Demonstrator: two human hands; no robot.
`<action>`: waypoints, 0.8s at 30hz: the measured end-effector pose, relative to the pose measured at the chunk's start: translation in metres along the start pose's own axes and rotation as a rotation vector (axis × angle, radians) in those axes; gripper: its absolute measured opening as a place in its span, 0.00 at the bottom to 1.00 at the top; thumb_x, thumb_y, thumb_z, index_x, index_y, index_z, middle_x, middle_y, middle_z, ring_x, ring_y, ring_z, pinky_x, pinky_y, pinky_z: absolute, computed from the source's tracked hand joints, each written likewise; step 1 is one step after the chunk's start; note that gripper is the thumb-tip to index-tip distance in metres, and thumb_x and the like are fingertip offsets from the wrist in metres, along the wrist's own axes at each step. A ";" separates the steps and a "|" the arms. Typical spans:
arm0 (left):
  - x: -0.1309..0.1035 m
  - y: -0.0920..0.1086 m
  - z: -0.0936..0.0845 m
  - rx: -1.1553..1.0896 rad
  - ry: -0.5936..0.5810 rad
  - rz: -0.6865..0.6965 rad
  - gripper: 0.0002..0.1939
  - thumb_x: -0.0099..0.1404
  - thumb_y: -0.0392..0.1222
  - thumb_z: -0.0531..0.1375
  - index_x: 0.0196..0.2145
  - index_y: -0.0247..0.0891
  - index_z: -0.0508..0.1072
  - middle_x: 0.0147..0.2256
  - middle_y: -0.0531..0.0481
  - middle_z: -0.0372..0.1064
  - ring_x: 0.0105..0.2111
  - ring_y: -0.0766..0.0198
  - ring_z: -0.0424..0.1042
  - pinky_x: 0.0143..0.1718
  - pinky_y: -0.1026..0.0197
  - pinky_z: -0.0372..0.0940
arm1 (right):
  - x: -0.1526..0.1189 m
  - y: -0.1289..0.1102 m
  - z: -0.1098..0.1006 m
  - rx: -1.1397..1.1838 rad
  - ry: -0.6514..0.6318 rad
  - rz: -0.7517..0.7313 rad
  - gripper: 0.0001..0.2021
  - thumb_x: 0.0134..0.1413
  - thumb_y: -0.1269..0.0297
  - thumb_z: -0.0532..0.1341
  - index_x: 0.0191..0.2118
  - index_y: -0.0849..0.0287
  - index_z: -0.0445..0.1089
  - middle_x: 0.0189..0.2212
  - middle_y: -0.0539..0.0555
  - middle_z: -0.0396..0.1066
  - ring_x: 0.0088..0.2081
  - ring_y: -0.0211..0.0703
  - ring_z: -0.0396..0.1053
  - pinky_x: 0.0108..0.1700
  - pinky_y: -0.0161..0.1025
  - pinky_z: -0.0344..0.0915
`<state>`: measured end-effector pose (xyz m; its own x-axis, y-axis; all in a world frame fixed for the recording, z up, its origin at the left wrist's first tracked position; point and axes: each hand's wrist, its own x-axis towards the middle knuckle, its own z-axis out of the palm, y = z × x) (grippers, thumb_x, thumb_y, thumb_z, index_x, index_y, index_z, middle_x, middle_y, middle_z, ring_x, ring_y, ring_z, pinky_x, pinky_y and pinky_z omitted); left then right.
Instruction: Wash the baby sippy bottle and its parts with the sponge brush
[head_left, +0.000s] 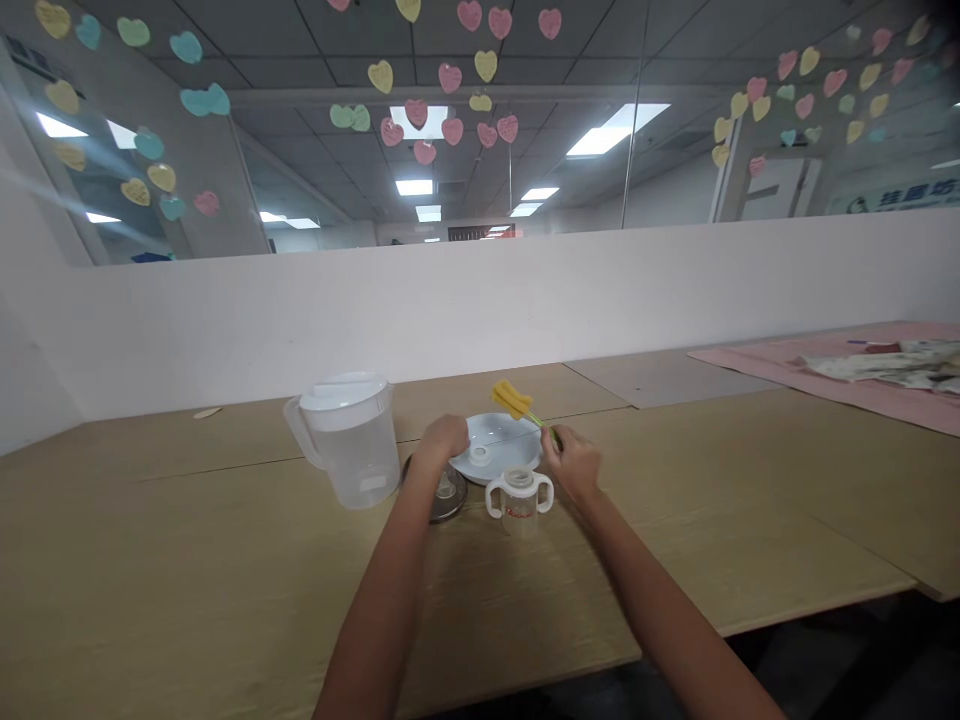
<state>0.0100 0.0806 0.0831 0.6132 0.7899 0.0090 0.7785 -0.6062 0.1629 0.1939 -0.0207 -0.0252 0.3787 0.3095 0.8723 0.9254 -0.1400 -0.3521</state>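
White wall point(480, 310) — heart-dotted glass point(570, 130) above

We find 2 pieces of lettering. On the clear body of the 2-handled bottle point(520, 526) runs a line of red script point(519, 513) (too small and blurred for us to spell out). At the upper right, seen in or through the glass point(675, 190), a pale sign point(846, 203) carries blue Chinese characters point(916, 194); we make out only 坊, uncertainly.

Basin point(514, 440) on table point(225, 600). Ring point(480, 455) in basin. Bottle point(519, 508) just before basin; tray point(453, 508) before basin, leftward; jug point(360, 450) left of basin; cloth point(765, 365) far right of basin.
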 end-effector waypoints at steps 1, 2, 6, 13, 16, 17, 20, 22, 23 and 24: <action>0.002 0.005 0.006 -0.004 0.019 0.024 0.07 0.53 0.35 0.57 0.26 0.33 0.75 0.32 0.38 0.74 0.34 0.56 0.72 0.37 0.60 0.63 | 0.000 0.000 -0.001 0.024 -0.002 0.006 0.20 0.59 0.57 0.48 0.30 0.63 0.71 0.24 0.56 0.70 0.24 0.37 0.62 0.29 0.33 0.50; 0.004 0.009 0.012 -0.008 0.030 0.042 0.07 0.54 0.36 0.57 0.27 0.33 0.75 0.32 0.37 0.74 0.35 0.57 0.72 0.37 0.60 0.63 | 0.000 0.000 -0.002 0.052 -0.001 0.010 0.19 0.59 0.58 0.47 0.32 0.63 0.71 0.25 0.56 0.71 0.26 0.37 0.63 0.30 0.33 0.51; 0.008 0.013 0.037 -0.040 0.039 0.081 0.06 0.53 0.37 0.58 0.23 0.33 0.74 0.28 0.39 0.73 0.32 0.57 0.71 0.34 0.61 0.62 | 0.000 -0.002 -0.007 0.149 0.016 0.009 0.17 0.59 0.61 0.47 0.37 0.63 0.71 0.27 0.56 0.72 0.29 0.39 0.66 0.33 0.34 0.56; 0.013 0.006 0.034 -0.216 -0.010 0.183 0.06 0.52 0.39 0.61 0.21 0.35 0.71 0.20 0.52 0.67 0.24 0.65 0.66 0.27 0.66 0.60 | 0.002 0.000 -0.006 0.149 -0.035 0.079 0.18 0.57 0.60 0.47 0.36 0.62 0.71 0.27 0.56 0.72 0.28 0.39 0.66 0.31 0.33 0.54; 0.010 0.009 0.018 -0.357 0.025 0.242 0.14 0.63 0.46 0.52 0.29 0.34 0.72 0.26 0.51 0.69 0.27 0.67 0.67 0.30 0.67 0.62 | 0.002 0.002 -0.005 0.117 -0.091 0.133 0.17 0.55 0.59 0.48 0.31 0.61 0.71 0.22 0.54 0.69 0.25 0.38 0.62 0.27 0.33 0.49; 0.008 0.011 0.012 -0.448 0.045 0.264 0.16 0.64 0.48 0.50 0.32 0.34 0.71 0.28 0.50 0.70 0.28 0.67 0.68 0.31 0.67 0.63 | 0.002 0.003 -0.005 0.119 -0.111 0.129 0.17 0.55 0.59 0.48 0.28 0.61 0.70 0.20 0.53 0.68 0.24 0.37 0.61 0.26 0.33 0.48; 0.001 0.018 -0.001 -0.794 0.074 0.344 0.19 0.62 0.53 0.53 0.34 0.33 0.71 0.30 0.48 0.69 0.31 0.67 0.69 0.35 0.66 0.64 | 0.002 0.005 -0.005 0.132 -0.116 0.116 0.18 0.54 0.59 0.46 0.22 0.60 0.66 0.17 0.52 0.64 0.21 0.36 0.57 0.25 0.33 0.46; -0.003 0.023 -0.006 -0.925 0.058 0.380 0.20 0.60 0.55 0.56 0.33 0.32 0.71 0.30 0.48 0.69 0.32 0.67 0.68 0.37 0.65 0.65 | 0.002 0.006 -0.005 0.124 -0.089 0.139 0.18 0.54 0.60 0.46 0.22 0.60 0.66 0.16 0.51 0.62 0.21 0.35 0.55 0.25 0.33 0.45; -0.004 0.025 -0.008 -0.959 0.047 0.390 0.20 0.59 0.55 0.56 0.33 0.32 0.71 0.31 0.48 0.69 0.31 0.67 0.68 0.37 0.64 0.65 | 0.003 0.007 -0.005 0.114 -0.082 0.152 0.18 0.54 0.59 0.46 0.22 0.60 0.66 0.16 0.51 0.62 0.21 0.35 0.54 0.25 0.33 0.44; -0.005 0.026 -0.009 -0.984 0.039 0.399 0.20 0.59 0.55 0.57 0.34 0.32 0.70 0.31 0.48 0.68 0.31 0.67 0.68 0.38 0.63 0.65 | 0.003 0.007 -0.004 0.101 -0.083 0.162 0.18 0.54 0.59 0.46 0.22 0.60 0.66 0.16 0.51 0.62 0.20 0.35 0.54 0.25 0.33 0.44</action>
<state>0.0263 0.0615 0.0958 0.7821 0.5632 0.2666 0.0598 -0.4937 0.8676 0.2017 -0.0248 -0.0241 0.5189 0.3679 0.7716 0.8471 -0.1004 -0.5218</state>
